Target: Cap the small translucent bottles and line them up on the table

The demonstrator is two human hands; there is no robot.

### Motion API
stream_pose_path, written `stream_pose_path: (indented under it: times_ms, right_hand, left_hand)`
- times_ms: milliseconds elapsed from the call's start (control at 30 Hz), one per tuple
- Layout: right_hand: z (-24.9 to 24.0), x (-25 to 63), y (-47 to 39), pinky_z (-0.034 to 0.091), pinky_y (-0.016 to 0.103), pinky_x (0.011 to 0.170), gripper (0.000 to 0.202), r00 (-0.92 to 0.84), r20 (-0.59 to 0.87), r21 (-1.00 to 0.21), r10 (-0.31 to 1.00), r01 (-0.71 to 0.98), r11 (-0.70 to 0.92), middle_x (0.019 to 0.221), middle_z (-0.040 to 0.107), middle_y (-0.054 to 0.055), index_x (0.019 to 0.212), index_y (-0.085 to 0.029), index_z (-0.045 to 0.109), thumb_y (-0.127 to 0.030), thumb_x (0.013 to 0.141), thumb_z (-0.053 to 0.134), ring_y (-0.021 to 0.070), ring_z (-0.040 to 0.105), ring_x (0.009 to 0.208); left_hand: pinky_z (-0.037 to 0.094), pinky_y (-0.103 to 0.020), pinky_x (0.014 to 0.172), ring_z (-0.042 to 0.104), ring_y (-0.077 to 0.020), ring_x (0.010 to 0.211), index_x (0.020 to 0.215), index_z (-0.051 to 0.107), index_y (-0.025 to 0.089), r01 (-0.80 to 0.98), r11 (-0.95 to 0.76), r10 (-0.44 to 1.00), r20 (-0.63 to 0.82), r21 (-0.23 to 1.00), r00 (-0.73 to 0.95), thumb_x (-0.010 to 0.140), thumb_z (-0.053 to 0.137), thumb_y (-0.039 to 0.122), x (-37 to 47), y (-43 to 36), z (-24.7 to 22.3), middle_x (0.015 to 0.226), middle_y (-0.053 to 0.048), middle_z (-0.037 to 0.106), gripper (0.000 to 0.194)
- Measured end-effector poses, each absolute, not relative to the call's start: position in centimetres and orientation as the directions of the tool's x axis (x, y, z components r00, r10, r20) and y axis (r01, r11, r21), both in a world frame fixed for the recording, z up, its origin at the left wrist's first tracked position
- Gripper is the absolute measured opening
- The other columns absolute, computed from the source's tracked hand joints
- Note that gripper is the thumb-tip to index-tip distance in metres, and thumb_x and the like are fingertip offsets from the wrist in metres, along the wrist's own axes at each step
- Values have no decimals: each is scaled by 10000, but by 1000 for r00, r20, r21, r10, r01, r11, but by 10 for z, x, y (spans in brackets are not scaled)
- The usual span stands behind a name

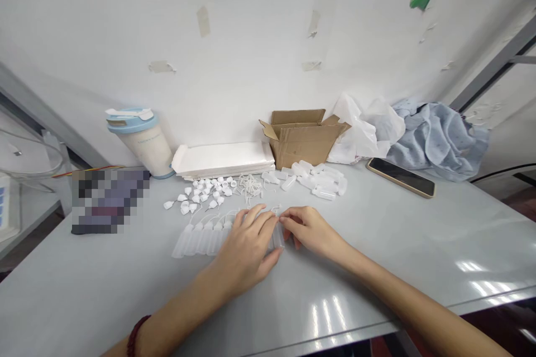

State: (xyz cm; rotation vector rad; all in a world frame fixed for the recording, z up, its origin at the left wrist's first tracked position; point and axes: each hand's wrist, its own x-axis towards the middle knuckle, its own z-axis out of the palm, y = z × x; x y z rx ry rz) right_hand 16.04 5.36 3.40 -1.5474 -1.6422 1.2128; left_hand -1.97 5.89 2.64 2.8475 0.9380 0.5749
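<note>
A row of translucent capped tubes (203,239) with thin strings lies side by side on the grey table (167,295). My left hand (249,242) rests over the row's right part, fingers spread, hiding several tubes. At the row's right end, my right hand (307,228) has its thumb and forefinger pinched near a tube top; what they hold is too small to make out. Behind the hands lie white caps (204,189), a heap of white strings (250,187) and a pile of loose translucent tubes (320,178).
Along the wall stand a cup with a blue lid (144,142), a stack of white envelopes (224,159), an open cardboard box (305,142) and a white plastic bag (362,128). A phone (401,177) lies before a blue cloth (444,136); a blurred item (109,201) is left.
</note>
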Motion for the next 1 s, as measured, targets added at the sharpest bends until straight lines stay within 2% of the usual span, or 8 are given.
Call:
stream_pose_path:
  times_ms: [200,433,833,1000]
  right_hand:
    - [31,161,53,400,233,463,167,-168,-190,-872,967,481,-88,622,622,1,799,-149,630,-211,800,475,100,508,421]
    - [30,161,53,395,225,455,170,-176,-188,-869,966,489,-80,627,623,1,798,-149,640,-215,797,483,95,505,423]
    - [31,161,53,394,218,450,162,-179,-191,-866,965,494,-80,612,613,0,740,-150,626,-217,795,490,88,499,416]
    - [32,166,60,399,230,459,179,-190,-162,-872,968,487,-51,592,603,-2,794,-147,640,-242,812,489,104,510,430]
  left_hand:
    - [372,-524,957,434,-350,1222,1186,503,139,576,-793,609,278,199,742,850,552,251,-18,59,25,1205,-126,594,357]
    - [370,-526,955,426,-354,1227,1169,511,115,583,-789,615,253,193,747,861,538,260,-18,58,26,1198,-133,594,341]
    - [373,-519,955,437,-345,1225,1159,519,144,592,-784,620,257,186,741,853,557,271,-18,59,25,1194,-125,596,334]
    - [369,-523,958,420,-351,1231,1192,508,145,585,-790,613,261,184,746,855,571,324,-20,60,25,1207,-126,586,387]
